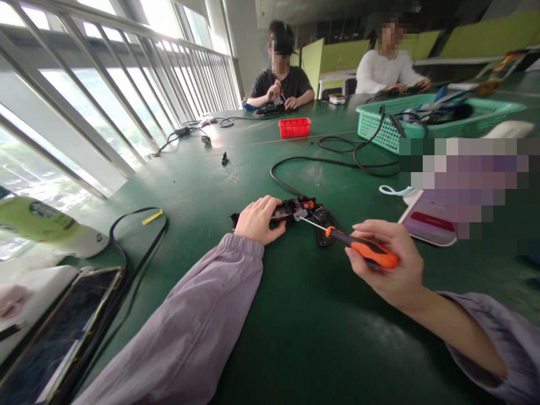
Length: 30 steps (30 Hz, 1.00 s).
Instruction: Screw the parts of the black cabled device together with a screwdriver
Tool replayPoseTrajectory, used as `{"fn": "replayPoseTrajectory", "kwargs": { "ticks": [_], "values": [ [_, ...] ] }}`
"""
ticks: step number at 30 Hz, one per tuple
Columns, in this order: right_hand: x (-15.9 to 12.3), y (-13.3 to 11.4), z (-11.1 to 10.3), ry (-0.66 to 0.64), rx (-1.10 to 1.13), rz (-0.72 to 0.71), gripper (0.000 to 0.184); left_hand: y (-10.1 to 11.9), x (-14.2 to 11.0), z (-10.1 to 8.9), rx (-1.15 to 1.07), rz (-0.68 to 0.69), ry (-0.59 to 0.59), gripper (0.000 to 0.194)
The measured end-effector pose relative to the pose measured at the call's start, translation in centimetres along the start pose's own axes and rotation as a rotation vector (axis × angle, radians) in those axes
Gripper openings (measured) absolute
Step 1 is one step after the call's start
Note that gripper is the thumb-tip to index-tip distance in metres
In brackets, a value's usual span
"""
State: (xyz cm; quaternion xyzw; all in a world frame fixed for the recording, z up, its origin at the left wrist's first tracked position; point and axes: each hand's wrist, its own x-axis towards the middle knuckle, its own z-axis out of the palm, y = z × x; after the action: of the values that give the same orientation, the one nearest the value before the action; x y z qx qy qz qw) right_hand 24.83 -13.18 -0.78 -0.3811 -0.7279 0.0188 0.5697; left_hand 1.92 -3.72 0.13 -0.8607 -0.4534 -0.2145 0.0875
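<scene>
My left hand [260, 220] is wrapped over the near end of an opened black corded power tool [292, 209] lying on the green table. Inside its open body, wires and red and grey parts show. My right hand [390, 256] grips a screwdriver [363, 247] with an orange and black handle. Its thin shaft points left, and the tip meets or nearly meets a grey part in the tool's middle; contact is too small to tell. A black cable [291, 160] runs from the tool towards the back right.
A red tray [295, 127] and a green basket [379, 126] of cables stand further back. A small black part [224, 158] lies left. Phones [430, 219] and a strap [162, 225] flank my arms. Two people [280, 73] work across the table [270, 337]; a railing [139, 67] borders the left.
</scene>
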Motion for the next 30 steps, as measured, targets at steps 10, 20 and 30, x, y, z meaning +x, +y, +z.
{"fn": "replayPoseTrajectory", "kwargs": {
  "ticks": [10,20,30],
  "values": [
    [0.2,0.0,-0.2,-0.028,-0.036,-0.022,0.032,0.2,0.0,-0.1,0.011,-0.037,-0.025,0.033],
    [1.1,-0.9,-0.2,-0.154,-0.092,-0.060,0.016,0.4,0.0,-0.2,0.049,-0.078,-0.004,0.032],
    [0.7,-0.9,-0.4,-0.083,-0.104,0.043,0.013,0.5,-0.1,-0.3,0.089,-0.086,0.011,0.031]
  ]
}}
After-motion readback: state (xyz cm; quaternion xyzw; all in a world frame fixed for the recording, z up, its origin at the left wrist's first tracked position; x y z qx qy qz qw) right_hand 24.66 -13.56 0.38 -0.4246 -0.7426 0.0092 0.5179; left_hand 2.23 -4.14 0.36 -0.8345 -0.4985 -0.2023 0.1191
